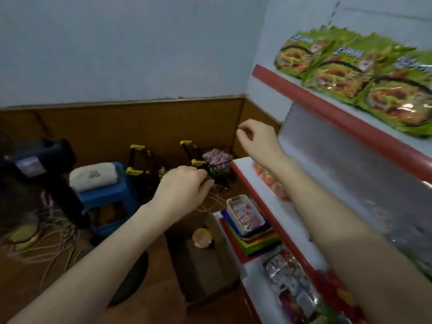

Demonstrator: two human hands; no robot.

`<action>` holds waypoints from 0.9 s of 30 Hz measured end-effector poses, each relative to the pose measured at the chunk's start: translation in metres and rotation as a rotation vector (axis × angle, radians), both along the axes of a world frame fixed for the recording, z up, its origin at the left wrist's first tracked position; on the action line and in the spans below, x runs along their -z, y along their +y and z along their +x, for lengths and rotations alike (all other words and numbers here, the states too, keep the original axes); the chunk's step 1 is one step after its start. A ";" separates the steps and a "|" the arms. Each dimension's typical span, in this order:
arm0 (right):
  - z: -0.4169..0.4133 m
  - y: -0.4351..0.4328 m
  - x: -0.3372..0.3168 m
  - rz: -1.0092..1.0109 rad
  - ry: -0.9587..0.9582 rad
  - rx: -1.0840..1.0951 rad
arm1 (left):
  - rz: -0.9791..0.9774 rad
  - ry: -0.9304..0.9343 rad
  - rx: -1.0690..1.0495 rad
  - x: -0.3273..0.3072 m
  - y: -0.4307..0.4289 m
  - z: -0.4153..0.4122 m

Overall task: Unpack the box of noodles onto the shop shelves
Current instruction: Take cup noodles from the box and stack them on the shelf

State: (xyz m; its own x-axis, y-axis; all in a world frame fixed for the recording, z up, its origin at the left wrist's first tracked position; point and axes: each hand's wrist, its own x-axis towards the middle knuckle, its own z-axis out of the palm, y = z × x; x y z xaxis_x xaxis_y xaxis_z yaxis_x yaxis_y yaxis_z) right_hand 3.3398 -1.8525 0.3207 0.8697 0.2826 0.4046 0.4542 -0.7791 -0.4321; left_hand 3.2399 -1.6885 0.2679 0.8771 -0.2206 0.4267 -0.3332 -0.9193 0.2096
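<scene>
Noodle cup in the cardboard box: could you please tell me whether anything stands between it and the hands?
Nothing visible does. The noodle cup lies uncovered in the open cardboard box, with the left hand and right hand higher up.

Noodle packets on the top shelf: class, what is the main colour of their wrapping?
The noodle packets are mainly green, each with an orange-red picture of noodles; the head view shows them.

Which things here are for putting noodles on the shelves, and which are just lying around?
For the job: green noodle packets on the top shelf; cardboard box on the floor; noodle cup at the box; left hand and right hand.

Just lying about: blue stool with a folded cloth; baskets with yellow handles; loose cables; white tray of pink packets.
</scene>
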 end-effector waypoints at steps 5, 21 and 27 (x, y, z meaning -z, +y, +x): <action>0.014 0.060 0.080 -0.064 0.197 -0.050 | 0.050 0.199 -0.113 0.066 0.078 0.000; 0.113 0.055 0.319 -0.202 0.529 0.114 | 0.141 0.784 -0.095 0.303 0.088 0.111; 0.148 0.055 0.457 -0.244 0.632 0.208 | 0.122 0.909 -0.036 0.435 0.091 0.176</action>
State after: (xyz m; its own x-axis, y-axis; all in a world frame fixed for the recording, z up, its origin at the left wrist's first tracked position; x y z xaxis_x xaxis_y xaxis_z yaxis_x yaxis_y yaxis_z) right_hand 3.4874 -1.7973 -0.1360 0.9629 0.1029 -0.2493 0.0047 -0.9306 -0.3659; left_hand 3.4156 -1.5971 -0.1670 0.8710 -0.1848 -0.4552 -0.0582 -0.9588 0.2780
